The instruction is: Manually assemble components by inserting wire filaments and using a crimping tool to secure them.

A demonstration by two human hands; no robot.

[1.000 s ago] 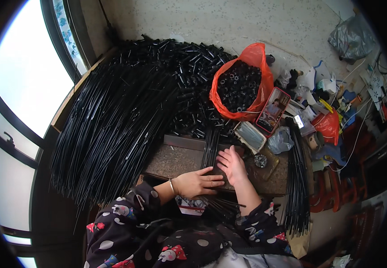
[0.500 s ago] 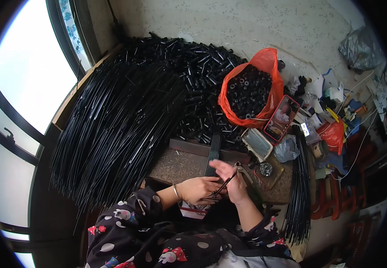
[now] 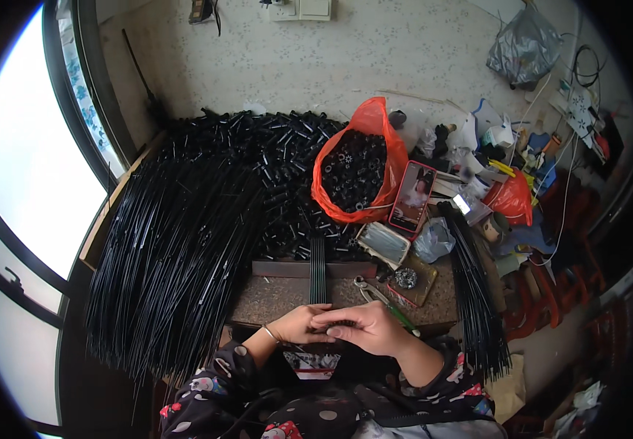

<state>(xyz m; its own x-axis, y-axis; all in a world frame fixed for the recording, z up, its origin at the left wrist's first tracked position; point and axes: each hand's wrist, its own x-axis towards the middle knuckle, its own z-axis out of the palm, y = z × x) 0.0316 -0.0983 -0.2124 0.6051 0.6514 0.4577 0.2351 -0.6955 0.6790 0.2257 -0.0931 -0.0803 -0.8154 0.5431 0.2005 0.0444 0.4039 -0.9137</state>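
A flat row of thin black rods (image 3: 318,265) runs from the bench toward me, across a low brown metal bar. My left hand (image 3: 296,324) is closed around the near end of this row. My right hand (image 3: 376,328) meets it there, thumb and fingers pressed together over the rod ends. A bit of something dark shows between the hands; the fingers hide what it is. Beside my right hand, pliers (image 3: 375,291) with a green handle lie on the bench.
A big heap of long black rods (image 3: 177,263) fills the left. Black tubular pieces (image 3: 287,146) lie piled behind. An orange bag (image 3: 376,117) holds small black parts. Near it are a phone (image 3: 413,196), a clear-lidded box (image 3: 383,244) and another rod bundle (image 3: 473,293).
My right hand was raised with fingers spread, dark thin pieces between the hands; now it is lowered and closed against my left. The view has shifted, showing more wall.
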